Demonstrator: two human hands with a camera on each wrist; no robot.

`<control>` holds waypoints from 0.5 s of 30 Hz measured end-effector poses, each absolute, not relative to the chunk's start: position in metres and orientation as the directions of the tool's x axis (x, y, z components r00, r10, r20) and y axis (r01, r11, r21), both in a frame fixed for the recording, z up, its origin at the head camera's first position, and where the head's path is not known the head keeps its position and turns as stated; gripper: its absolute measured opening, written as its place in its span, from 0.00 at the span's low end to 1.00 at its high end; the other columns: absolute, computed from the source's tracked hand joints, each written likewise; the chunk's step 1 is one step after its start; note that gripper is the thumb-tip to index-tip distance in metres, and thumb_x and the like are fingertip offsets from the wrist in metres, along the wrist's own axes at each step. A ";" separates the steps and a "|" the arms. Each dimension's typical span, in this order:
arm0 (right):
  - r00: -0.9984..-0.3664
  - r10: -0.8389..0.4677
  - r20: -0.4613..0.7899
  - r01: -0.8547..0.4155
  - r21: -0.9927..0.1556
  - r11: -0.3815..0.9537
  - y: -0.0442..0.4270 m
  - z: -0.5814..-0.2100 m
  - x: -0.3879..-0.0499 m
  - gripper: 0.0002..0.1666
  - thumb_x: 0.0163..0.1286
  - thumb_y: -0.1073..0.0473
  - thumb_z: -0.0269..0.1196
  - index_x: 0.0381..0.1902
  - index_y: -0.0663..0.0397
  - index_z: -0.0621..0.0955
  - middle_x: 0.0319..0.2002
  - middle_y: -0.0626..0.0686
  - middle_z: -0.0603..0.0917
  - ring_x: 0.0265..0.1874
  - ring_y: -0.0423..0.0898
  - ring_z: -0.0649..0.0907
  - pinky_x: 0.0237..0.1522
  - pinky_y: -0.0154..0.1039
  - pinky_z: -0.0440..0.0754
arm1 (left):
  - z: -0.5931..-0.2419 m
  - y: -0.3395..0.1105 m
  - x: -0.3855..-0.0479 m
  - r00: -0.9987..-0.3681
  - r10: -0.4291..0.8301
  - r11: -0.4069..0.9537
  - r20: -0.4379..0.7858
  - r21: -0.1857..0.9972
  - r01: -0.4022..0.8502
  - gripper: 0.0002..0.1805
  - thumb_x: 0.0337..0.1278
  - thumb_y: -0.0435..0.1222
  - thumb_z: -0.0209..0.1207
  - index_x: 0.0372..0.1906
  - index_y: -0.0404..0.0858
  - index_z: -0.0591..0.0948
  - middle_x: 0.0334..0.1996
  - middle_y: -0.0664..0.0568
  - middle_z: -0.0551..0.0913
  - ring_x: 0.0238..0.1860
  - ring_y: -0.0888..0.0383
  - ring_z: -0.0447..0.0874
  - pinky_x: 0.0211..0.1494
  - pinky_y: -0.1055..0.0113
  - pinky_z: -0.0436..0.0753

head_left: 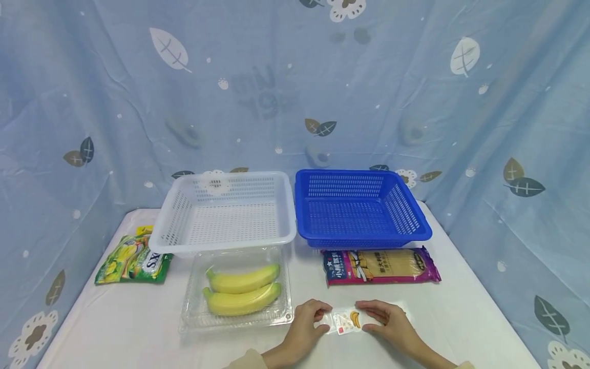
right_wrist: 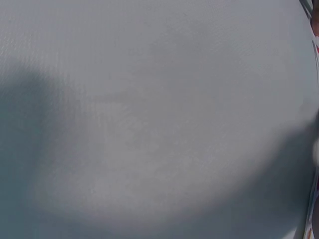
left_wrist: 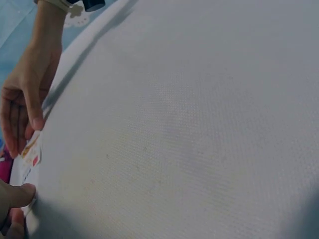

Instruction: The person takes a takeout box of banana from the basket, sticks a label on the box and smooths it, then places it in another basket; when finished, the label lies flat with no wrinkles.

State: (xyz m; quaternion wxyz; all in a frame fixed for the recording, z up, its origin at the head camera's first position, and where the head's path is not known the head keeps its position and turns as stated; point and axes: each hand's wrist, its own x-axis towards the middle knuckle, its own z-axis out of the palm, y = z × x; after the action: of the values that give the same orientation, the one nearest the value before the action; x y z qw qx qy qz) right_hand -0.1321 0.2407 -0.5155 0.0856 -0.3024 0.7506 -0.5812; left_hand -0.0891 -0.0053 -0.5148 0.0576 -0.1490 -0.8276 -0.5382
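1. Left hand [head_left: 304,324] pinches one end of a banana-picture card [head_left: 346,322]; the right hand [head_left: 392,326] holds the other, probably to keep it flat.
2. That card is at the table's front, right of a clear box [head_left: 193,312]; whether it touches the tablecloth [head_left: 147,328], I cannot tell.
3. Inside the box, two bananas [head_left: 243,302] lie side by side, presumably kept from sliding.
4. White cloth covers the table; a blue leaf-patterned curtain [head_left: 276,61] encloses it.

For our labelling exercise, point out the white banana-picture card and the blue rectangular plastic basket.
White banana-picture card [head_left: 346,322]: head view, middle of printed face.
Blue rectangular plastic basket [head_left: 345,216]: head view, bare inside floor.
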 end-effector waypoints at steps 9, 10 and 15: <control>-0.794 -0.560 0.237 -0.417 -0.882 0.219 0.235 -0.514 -0.130 0.27 0.53 0.70 0.70 0.51 0.72 0.77 0.49 0.68 0.81 0.52 0.32 0.78 0.50 0.32 0.79 | -0.512 -0.004 -0.088 -0.959 0.177 0.363 0.221 0.891 0.272 0.19 0.38 0.19 0.68 0.41 0.33 0.82 0.35 0.50 0.82 0.35 0.62 0.77 0.42 0.73 0.81; -0.791 -0.560 0.246 -0.424 -0.880 0.212 0.234 -0.515 -0.129 0.28 0.53 0.70 0.71 0.52 0.73 0.77 0.49 0.69 0.80 0.52 0.32 0.78 0.50 0.32 0.79 | -0.512 -0.004 -0.088 -0.960 0.175 0.364 0.218 0.892 0.269 0.19 0.37 0.19 0.68 0.41 0.33 0.82 0.35 0.51 0.82 0.35 0.61 0.77 0.42 0.73 0.81; -0.783 -0.527 0.332 -0.486 -0.854 0.185 0.230 -0.518 -0.124 0.29 0.52 0.71 0.71 0.52 0.74 0.76 0.49 0.70 0.80 0.53 0.34 0.79 0.51 0.30 0.78 | -0.512 -0.005 -0.088 -0.963 0.166 0.364 0.210 0.895 0.258 0.19 0.37 0.19 0.68 0.41 0.33 0.82 0.35 0.50 0.82 0.35 0.62 0.77 0.42 0.73 0.81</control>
State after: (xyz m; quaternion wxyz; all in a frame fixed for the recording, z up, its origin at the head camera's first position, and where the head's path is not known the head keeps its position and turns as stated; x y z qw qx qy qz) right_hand -0.1245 0.2297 -0.5181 0.0184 -0.3291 0.7695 -0.5470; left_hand -0.0882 -0.0048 -0.5122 0.0418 -0.1285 -0.8248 -0.5491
